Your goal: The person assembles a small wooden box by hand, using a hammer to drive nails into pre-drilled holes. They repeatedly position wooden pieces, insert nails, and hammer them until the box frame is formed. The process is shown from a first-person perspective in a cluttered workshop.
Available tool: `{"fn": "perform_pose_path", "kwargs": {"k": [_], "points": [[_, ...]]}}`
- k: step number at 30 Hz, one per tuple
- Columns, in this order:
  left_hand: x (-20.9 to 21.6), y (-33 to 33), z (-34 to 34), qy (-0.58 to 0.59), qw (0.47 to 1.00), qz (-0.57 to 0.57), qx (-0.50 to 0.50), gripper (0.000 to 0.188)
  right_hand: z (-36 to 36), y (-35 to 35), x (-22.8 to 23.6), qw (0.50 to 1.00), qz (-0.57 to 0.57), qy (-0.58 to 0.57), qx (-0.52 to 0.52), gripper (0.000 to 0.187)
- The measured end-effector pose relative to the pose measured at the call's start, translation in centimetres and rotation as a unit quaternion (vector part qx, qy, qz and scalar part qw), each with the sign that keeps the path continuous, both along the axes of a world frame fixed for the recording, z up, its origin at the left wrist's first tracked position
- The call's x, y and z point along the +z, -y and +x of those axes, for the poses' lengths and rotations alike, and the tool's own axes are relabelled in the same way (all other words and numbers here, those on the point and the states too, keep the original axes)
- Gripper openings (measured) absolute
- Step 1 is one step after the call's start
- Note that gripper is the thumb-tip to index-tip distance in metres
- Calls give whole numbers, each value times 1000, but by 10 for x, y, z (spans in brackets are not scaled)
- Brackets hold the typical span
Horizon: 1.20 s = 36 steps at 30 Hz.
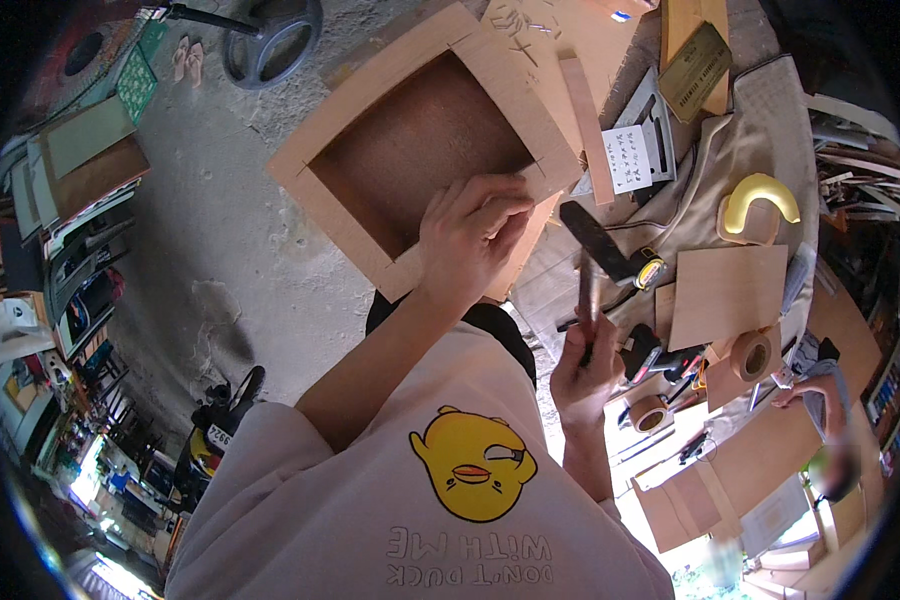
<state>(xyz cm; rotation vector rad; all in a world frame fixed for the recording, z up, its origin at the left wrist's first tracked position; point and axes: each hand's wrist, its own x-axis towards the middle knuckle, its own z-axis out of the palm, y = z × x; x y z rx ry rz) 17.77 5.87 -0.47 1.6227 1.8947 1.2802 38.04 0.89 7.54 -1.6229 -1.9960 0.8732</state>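
A wooden box (330, 215) with a wide flat rim and a square opening stands tilted in front of me, pencil marks at its corners. My left hand (475, 225) is over the near rim, fingers curled and thumb pressed toward them. Whatever they hold, if anything, is too small or hidden to make out. To the right, my right hand (585, 375) is closed round the handle of a hammer (598, 243), its long dark head raised beside the box and apart from it.
On the cloth-covered bench at right are a tape measure (650, 270), a cordless drill (645, 355), tape rolls (752, 354), a yellow curved object (755, 200), a plywood square (727, 298) and a handwritten note (627, 158). Boards (80, 165) stand at left. Another person (825, 395) is at far right.
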Motion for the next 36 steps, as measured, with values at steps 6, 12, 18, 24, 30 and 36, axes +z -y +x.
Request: {"fn": "perform_pose_path", "kwargs": {"k": [6, 12, 18, 24, 30, 36], "points": [[5, -1, 1, -1, 1000, 2, 5, 15, -5, -7, 6, 999, -44, 20, -6, 23], [12, -3, -2, 58, 998, -17, -4, 32, -6, -7, 22, 1000, 19, -1, 7, 24], [9, 3, -5, 66, 994, -80, -32, 40, -6, 13, -16, 999, -20, 26, -6, 25], [7, 1, -7, 55, 995, -75, -41, 44, -4, 19, -15, 991, 75, -82, -72, 24], [6, 6, -6, 41, 996, -72, -29, 54, -14, 10, -23, 1000, 9, 20, 6, 21], [6, 7, -5, 35, 994, -93, -35, 58, -7, 18, -20, 995, 98, -13, 25, 28]]}}
